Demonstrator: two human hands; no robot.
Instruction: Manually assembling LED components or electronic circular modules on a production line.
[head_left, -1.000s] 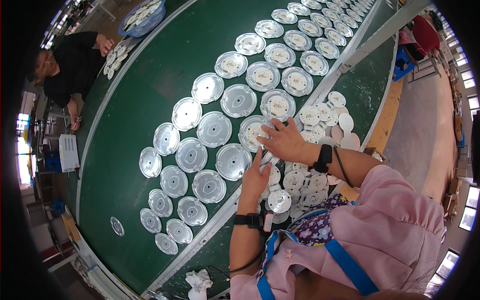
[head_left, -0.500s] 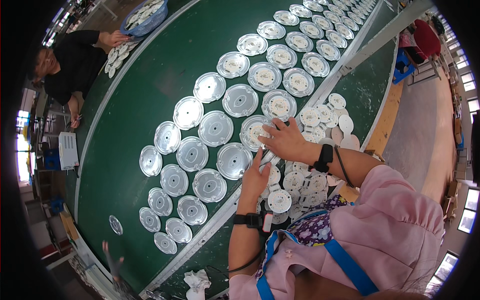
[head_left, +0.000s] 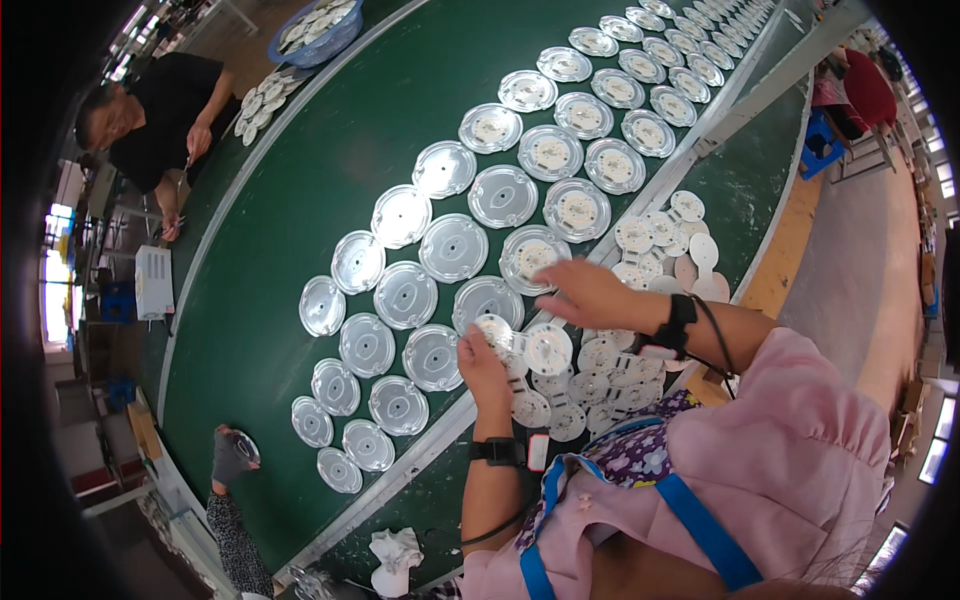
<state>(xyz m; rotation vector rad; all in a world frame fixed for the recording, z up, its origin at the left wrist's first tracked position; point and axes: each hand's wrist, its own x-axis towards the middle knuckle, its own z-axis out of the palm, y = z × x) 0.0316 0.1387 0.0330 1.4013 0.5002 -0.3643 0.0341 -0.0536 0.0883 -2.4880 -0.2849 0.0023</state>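
My left hand (head_left: pixel 483 362) is shut on a fanned stack of small white round discs (head_left: pixel 500 332) at the near edge of the green conveyor belt (head_left: pixel 330 170). One white disc (head_left: pixel 548 348) sticks out of the stack toward my right hand. My right hand (head_left: pixel 590 292) hovers just above it with fingers apart and nothing in them. Its fingertips are next to a silver round plate (head_left: pixel 530 255) that has a white disc in its middle. More white discs (head_left: pixel 600 375) lie piled beside the belt under my forearms.
Rows of silver round plates (head_left: pixel 455 247) cover the belt, running to the far right. A person in black (head_left: pixel 160 100) works across the belt beside a blue basin of plates (head_left: pixel 320 28). A gloved hand (head_left: pixel 228 455) holds a plate at lower left. A white rag (head_left: pixel 395 555) lies nearby.
My right hand has drawn back from the silver plate toward the discs in my left hand. The plates have drifted toward the upper right. A gloved hand has appeared at lower left.
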